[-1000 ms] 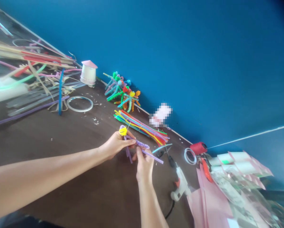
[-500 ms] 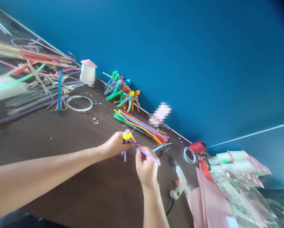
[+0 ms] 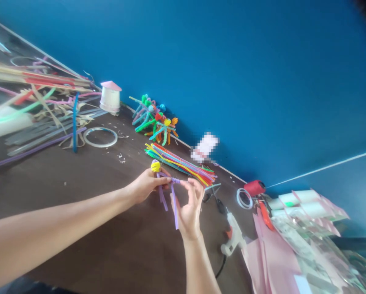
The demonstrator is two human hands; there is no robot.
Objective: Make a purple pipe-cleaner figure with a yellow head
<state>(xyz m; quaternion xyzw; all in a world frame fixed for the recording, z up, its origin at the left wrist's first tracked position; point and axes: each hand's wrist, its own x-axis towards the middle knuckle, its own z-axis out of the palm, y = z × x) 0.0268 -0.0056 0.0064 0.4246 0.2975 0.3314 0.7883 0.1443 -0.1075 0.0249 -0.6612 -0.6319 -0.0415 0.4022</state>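
Head view: left hand [image 3: 144, 185] grips purple pipe-cleaner figure [image 3: 162, 194], right hand [image 3: 187, 210] now open.

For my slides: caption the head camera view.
Left hand grips a yellow-headed purple straw figure, right hand open beside it.

A dark wooden table [image 3: 87, 175] holds a glue gun [image 3: 233, 237] and scissors [image 3: 215, 196].

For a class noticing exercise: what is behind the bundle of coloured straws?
A blue wall rises behind the bundle of coloured straws, with a blurred pale object at its foot. What that object is cannot be told, and the bundle covers the table beneath it.
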